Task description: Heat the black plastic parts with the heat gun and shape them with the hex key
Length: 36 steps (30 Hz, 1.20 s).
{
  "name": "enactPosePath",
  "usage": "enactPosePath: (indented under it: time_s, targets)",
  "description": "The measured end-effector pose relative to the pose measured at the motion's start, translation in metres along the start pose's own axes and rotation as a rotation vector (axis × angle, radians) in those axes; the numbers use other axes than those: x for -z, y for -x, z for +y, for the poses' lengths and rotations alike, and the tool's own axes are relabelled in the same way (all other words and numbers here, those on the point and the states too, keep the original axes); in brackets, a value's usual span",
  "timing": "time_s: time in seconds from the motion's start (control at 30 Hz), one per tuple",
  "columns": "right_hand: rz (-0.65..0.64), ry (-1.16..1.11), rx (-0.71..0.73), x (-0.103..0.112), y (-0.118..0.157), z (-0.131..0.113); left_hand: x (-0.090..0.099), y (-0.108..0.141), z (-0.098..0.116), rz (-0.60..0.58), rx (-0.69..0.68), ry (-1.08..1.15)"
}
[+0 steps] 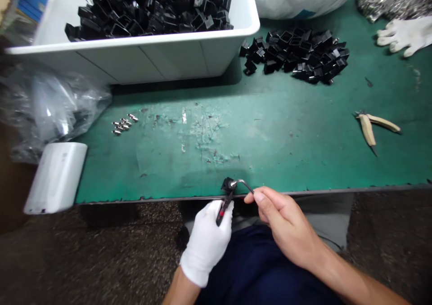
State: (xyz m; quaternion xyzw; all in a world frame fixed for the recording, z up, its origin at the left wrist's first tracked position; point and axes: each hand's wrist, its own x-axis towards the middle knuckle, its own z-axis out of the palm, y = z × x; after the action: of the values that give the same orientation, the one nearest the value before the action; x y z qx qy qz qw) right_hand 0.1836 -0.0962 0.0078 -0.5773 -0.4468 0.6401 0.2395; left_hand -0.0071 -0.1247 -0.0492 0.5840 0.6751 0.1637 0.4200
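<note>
My left hand (208,238), in a white glove, is closed around a dark handled tool with a red mark (222,211); its exact kind is unclear. At the tool's far end sits a small black plastic part (227,183), just over the table's front edge. A silver metal fitting (232,184) shows on that part. Bare and closed, my right hand (285,218) pinches a bent hex key (244,185) between thumb and fingers. The key's curved end meets the fitting. Several small metal fittings (123,124) lie at the left of the green table (270,138).
A white bin (151,57) of black parts stands at the back, beside a loose pile of black parts (300,53). Cutters with cream handles (369,127) lie right, below a white glove (405,35). Plastic bags (54,107) and a white device (57,177) occupy the left.
</note>
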Motion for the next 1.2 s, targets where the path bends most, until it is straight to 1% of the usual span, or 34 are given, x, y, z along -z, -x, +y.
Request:
enactPosePath:
  time_s: [0.17, 0.4, 0.53, 0.7, 0.87, 1.0, 1.1, 1.2]
  targets:
    - [0.044, -0.084, -0.011, -0.008, 0.004, 0.008, -0.001, 0.001, 0.001, -0.045, 0.040, 0.063]
    - [0.082, -0.130, 0.000, -0.018, 0.007, 0.009, -0.005, 0.001, 0.007, -0.069, 0.081, 0.184]
    - [0.141, -0.132, 0.012, -0.028, 0.008, 0.015, -0.007, 0.002, 0.004, -0.095, 0.100, 0.221]
    - [0.193, -0.098, 0.022, -0.039, 0.011, 0.023, -0.012, 0.006, 0.003, -0.066, 0.154, 0.238]
    - [0.263, -0.152, 0.055, -0.054, 0.012, 0.031, -0.017, 0.006, 0.009, -0.048, 0.246, 0.347]
    - [0.297, -0.172, 0.070, -0.061, 0.011, 0.037, -0.019, 0.006, 0.012, -0.043, 0.232, 0.403]
    - [0.316, -0.178, 0.089, -0.064, 0.011, 0.040, -0.019, 0.006, 0.015, -0.008, 0.210, 0.383]
    - [0.337, -0.195, 0.118, -0.068, 0.009, 0.043, -0.020, 0.007, 0.019, 0.020, 0.222, 0.389]
